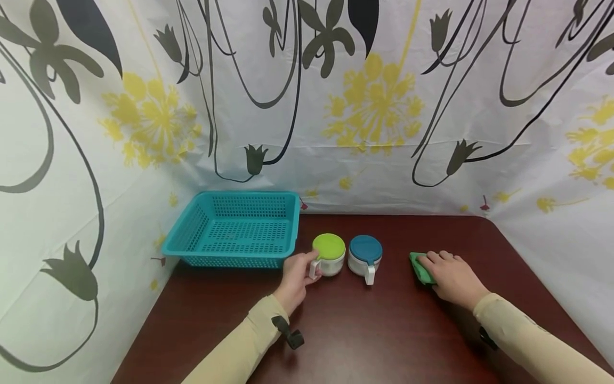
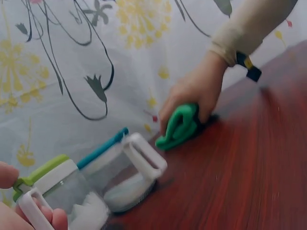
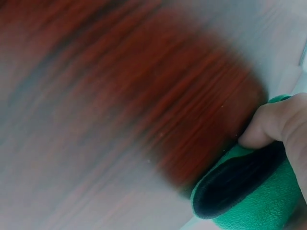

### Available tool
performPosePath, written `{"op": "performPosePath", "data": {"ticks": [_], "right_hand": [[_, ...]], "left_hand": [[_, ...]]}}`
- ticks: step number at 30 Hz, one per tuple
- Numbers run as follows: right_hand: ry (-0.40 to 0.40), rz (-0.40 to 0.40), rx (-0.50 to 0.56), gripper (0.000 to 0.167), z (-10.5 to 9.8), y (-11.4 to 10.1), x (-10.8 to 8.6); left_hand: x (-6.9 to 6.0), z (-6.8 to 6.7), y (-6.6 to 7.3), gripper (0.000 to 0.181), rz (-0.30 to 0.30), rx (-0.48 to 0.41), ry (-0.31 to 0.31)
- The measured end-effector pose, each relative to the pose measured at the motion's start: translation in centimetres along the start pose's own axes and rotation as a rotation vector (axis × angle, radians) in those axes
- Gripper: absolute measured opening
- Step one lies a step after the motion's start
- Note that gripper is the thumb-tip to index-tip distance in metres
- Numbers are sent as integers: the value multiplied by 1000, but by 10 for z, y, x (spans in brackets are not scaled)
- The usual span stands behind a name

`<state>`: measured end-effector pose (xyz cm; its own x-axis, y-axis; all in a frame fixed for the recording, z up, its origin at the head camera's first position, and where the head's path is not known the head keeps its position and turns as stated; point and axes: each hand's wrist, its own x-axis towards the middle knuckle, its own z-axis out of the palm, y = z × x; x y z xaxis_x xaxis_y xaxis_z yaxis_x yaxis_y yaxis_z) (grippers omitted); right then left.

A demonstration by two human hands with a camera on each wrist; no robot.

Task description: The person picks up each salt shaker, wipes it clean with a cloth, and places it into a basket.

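My left hand (image 1: 293,280) holds the white handle of a small clear jar with a lime-green lid (image 1: 329,247). In the left wrist view, fingertips (image 2: 58,219) curl at the handle and white contents show inside the jar. Just right of it stands a second jar with a blue lid (image 1: 365,248), its white handle (image 2: 146,155) facing the near side. At the right of the table, my right hand (image 1: 455,280) grips a folded green cloth (image 1: 422,269). The right wrist view shows the thumb on the cloth (image 3: 261,206), which has a dark inner fold.
A turquoise perforated basket (image 1: 230,258) stands at the back left, close to my left hand. The dark red-brown wooden table (image 1: 364,330) meets a patterned fabric curtain (image 1: 374,186) at the back and sides.
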<state>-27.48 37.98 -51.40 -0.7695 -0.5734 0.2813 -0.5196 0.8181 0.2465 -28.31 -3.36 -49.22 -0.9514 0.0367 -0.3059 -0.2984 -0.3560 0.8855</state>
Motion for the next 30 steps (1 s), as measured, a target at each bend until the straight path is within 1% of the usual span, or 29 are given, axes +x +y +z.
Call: {"op": "performPosePath", "data": {"ticks": [3, 6, 9, 12, 16, 18, 21, 25, 30], "right_hand": [[-9, 8, 1, 78, 1, 1, 1], [-9, 21, 14, 79, 1, 1, 2], [-8, 37, 35, 80, 1, 1, 2], [-16, 60, 77, 81, 1, -1, 2], [-57, 107, 142, 83, -1, -4, 0], [-90, 126, 157, 85, -2, -5, 0], [-122, 132, 158, 86, -3, -5, 1], [-102, 139, 174, 78, -5, -2, 7], [-42, 182, 212, 65, -10, 3, 12]], "left_hand": [[-7, 3, 6, 35, -3, 0, -17], [-13, 5, 10, 35, -20, -18, -33], [-19, 5, 13, 31, -32, -37, -28], [-24, 6, 16, 24, -15, -36, -8], [-31, 5, 19, 22, 11, -21, 10], [-34, 4, 19, 20, 13, -20, 6], [-37, 3, 20, 23, 14, -16, -9], [-39, 2, 20, 27, 21, -5, -18], [-40, 2, 20, 25, 36, 10, -9]]}}
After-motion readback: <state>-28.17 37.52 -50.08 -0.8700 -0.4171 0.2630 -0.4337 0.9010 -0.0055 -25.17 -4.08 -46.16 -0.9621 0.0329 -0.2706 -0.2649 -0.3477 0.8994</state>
